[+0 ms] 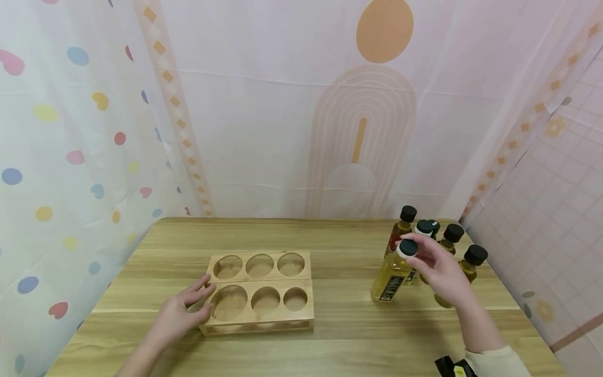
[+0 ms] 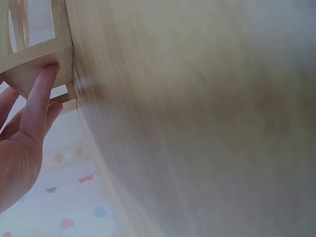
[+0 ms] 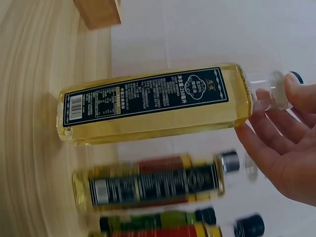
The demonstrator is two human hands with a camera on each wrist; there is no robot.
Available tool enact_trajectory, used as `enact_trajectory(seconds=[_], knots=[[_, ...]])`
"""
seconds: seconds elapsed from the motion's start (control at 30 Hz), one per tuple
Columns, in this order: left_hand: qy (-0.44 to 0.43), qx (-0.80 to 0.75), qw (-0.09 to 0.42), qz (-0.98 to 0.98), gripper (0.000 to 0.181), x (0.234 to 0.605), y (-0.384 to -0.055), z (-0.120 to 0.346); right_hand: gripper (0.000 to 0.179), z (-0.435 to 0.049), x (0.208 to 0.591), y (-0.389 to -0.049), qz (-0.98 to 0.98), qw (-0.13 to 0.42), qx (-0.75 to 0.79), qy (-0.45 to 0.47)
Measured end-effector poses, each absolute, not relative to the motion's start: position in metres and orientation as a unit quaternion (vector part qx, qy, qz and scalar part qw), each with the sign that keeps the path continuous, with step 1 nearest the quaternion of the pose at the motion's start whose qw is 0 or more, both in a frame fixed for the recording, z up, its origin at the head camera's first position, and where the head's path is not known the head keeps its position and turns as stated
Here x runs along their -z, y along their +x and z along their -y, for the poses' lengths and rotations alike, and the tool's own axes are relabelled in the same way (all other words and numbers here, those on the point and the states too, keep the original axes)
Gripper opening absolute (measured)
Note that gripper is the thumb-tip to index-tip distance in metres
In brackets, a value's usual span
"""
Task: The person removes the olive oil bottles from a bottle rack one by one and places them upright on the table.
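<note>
My right hand (image 1: 440,269) grips a square glass bottle of yellow oil (image 3: 153,103) by its neck and dark green cap, with the thumb near the cap. The bottle has a dark label printed in white. Whether its base touches the table cannot be told. A light wooden rack (image 1: 264,281), with several round holes in two rows, stands left of centre. Against the rack's left side rest the extended fingers of my left hand (image 1: 179,311). The left wrist view shows a fingertip of that hand (image 2: 34,108) on the rack's side panel (image 2: 37,76).
Behind and right of my right hand stand several more bottles, including one with a red label (image 1: 398,230) and a black-capped one (image 1: 473,259), partly hidden. All stand on a wooden table (image 1: 339,335). Patterned curtains (image 1: 264,131) hang behind it and at both sides.
</note>
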State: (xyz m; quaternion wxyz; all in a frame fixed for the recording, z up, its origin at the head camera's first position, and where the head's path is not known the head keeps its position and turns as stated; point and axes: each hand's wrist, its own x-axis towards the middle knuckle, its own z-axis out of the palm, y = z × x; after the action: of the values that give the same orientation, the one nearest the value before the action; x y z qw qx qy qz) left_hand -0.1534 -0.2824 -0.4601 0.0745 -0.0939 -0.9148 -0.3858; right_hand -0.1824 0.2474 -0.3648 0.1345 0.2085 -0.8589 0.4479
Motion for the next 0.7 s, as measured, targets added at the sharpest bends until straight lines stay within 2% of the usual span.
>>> enact_trajectory(seconds=[0.27,0.7], knots=[[-0.095,0.38,0.078,0.917,0.043,0.459,-0.153,0.281,0.04,-0.277,0.369,-0.18,0.875,0.146,-0.416,0.201],[-0.091,0.378,0.076,0.918,0.044,0.458,-0.153,0.281,0.039,-0.3,0.363,-0.178,0.884,0.117,-0.407,0.198]])
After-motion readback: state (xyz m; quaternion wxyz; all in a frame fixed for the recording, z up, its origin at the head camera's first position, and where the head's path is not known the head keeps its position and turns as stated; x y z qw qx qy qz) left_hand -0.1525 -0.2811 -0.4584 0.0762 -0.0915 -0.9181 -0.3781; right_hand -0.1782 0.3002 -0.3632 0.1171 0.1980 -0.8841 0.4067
